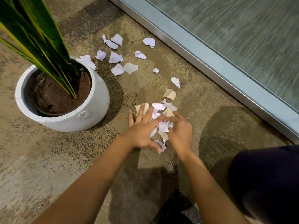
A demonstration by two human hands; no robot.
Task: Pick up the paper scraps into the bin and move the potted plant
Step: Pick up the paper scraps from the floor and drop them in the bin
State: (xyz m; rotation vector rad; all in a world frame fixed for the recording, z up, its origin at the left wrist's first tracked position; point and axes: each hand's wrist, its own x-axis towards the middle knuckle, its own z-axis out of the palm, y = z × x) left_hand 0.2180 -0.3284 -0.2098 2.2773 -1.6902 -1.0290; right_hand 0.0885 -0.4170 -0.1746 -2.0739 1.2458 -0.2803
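Hands: left hand [142, 131] flat, fingers spread; right hand [179, 131] clutching scraps [163, 126]. Beyond them, many loose; plant [64, 94] unmoved; bin unseen.

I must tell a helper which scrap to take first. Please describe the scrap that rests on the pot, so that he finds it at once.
Find the white potted plant on the carpet. On its far right rim lies one white paper scrap, beside the green leaves. All other loose scraps lie flat on the carpet; only this one rests on the pot.
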